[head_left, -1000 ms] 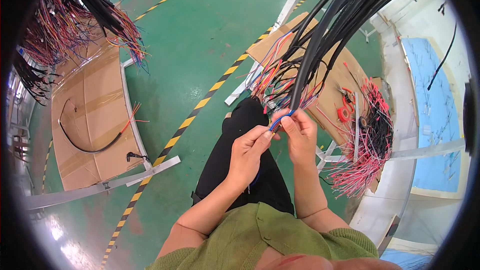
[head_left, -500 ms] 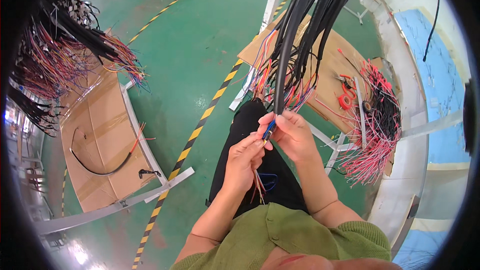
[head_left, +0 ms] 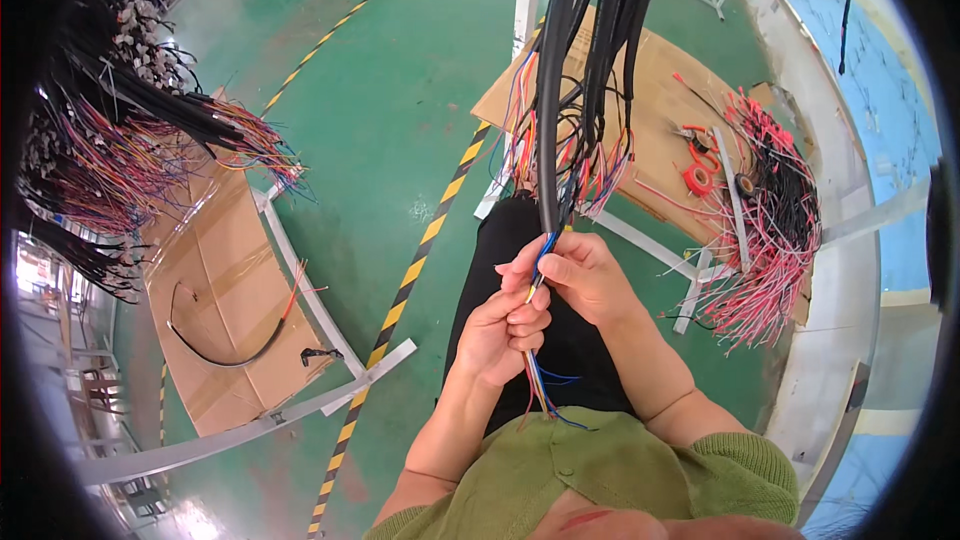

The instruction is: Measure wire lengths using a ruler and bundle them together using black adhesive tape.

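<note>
Your left hand (head_left: 503, 335) has its fingers curled round the coloured wires (head_left: 538, 380); your right hand (head_left: 588, 278) pinches them, apparently thumb against forefinger, just beside the black sleeve (head_left: 549, 140). Farther out lies a cardboard sheet (head_left: 665, 105).

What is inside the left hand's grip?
Thin coloured wires run through the left hand, showing above it and emerging below; the stretch under its curled fingers is covered.

The cardboard-topped bench (head_left: 665, 100) on the right is carrying a red tape roll (head_left: 696, 179), a pale strip (head_left: 731, 200) and piled pink-and-black wires (head_left: 782, 200).
</note>
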Motion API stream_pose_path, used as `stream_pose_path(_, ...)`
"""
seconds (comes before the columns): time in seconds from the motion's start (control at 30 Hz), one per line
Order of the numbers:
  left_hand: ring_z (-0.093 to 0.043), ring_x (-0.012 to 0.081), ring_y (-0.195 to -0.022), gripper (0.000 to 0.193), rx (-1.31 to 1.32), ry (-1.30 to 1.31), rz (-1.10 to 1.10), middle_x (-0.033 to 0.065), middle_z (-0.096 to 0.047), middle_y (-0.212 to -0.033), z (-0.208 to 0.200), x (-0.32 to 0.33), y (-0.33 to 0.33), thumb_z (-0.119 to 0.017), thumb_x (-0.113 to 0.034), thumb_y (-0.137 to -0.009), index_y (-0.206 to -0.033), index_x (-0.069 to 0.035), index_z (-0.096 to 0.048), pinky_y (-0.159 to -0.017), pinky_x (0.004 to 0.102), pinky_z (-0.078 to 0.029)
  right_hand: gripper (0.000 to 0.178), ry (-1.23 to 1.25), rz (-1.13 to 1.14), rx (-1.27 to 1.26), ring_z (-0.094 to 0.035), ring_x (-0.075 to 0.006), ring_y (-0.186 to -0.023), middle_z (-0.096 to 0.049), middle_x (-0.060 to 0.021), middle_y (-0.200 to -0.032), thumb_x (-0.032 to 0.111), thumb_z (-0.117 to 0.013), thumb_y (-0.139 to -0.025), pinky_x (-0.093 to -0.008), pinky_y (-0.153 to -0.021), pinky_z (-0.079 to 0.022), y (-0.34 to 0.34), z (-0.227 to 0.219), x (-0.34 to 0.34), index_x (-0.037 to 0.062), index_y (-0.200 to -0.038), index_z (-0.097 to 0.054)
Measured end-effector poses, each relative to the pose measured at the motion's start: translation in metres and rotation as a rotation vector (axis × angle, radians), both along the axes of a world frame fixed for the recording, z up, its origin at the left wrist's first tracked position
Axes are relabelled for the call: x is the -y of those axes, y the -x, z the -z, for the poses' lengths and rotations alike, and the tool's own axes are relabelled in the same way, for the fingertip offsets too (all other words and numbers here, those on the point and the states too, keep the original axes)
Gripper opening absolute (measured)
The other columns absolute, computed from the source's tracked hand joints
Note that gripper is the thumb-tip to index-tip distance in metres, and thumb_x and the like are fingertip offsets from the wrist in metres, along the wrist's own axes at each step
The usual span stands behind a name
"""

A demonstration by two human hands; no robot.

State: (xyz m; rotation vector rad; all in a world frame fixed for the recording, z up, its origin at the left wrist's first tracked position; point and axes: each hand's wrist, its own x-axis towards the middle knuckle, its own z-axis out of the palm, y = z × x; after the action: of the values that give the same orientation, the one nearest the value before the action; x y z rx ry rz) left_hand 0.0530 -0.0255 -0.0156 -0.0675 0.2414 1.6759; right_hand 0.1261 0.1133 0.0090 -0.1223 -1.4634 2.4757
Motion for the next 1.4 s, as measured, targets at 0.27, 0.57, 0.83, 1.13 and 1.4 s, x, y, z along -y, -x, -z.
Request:
stream_pose_path(0.27,-0.03,0.0027,-0.051,0.02,-0.232,0.078,-0.215,-0.0063,-0.038,-0.064,-0.009,-0.018,-0.025,-0.051,-0.022,-0.095,-0.086,-0.004,-0.055,-0.044,0.0181,-0.021,0.023,0.069,0.162,0.059,-0.061,-0.0122,-0.068,-0.067,-0.0146,-0.092,0.016,-0.054,-0.095,-0.0225,-0.067,-0.052,-0.01,-0.016,0.008,-0.0052,-0.104,-0.061)
stream_pose_path(0.57,-0.06,0.0285,-0.099,0.03,-2.427,0.263,-0.767,0.0108,-0.062,-0.1,-0.071,-0.051,0.012,-0.068,-0.011,-0.08,-0.109,-0.005,-0.064,-0.085,0.0374,-0.048,0.024,-0.19,0.305,0.131,-0.037,-0.0033,-0.055,-0.04,0.0052,-0.063,0.023,-0.049,-0.098,-0.0199,-0.05,-0.032,-0.074,-0.029,-0.05,0.001,-0.093,-0.058)
stream_pose_path(0.83,-0.056,0.0202,-0.103,0.039,-3.353,-0.739,-0.538,0.0057,-0.058,-0.101,-0.187,-0.146,0.013,-0.067,-0.035,-0.077,-0.102,-0.008,-0.056,-0.091,0.0387,-0.045,0.027,-0.392,0.246,0.084,-0.034,-0.0029,-0.056,-0.041,0.0052,-0.064,0.024,-0.05,-0.098,-0.0202,-0.05,-0.026,-0.134,-0.066,-0.079,0.0,-0.092,-0.061)
stream_pose_path(1.13,-0.057,0.0309,-0.054,0.031,-3.015,-0.677,0.817,0.0116,-0.055,-0.061,-0.262,-0.184,-0.024,-0.049,-0.036,-0.096,-0.087,-0.006,-0.047,-0.051,0.0417,-0.044,0.018,-0.712,0.564,-0.003,-0.053,-0.0129,-0.06,-0.057,-0.0035,-0.068,0.018,-0.06,-0.091,-0.0254,-0.056,-0.04,-0.163,-0.104,-0.109,0.0014,-0.095,-0.065)
stream_pose_path(1.4,-0.055,0.0331,-0.064,0.039,-2.185,-0.376,1.251,0.0166,-0.051,-0.063,-0.279,-0.206,-0.008,-0.039,-0.038,-0.101,-0.089,-0.004,-0.054,-0.062,0.0419,-0.043,0.016,-1.183,0.666,-0.062,-0.064,-0.025,-0.069,-0.066,-0.0098,-0.078,0.016,-0.069,-0.082,-0.0343,-0.061,-0.049,-0.164,-0.143,-0.124,0.0022,-0.091,-0.067)
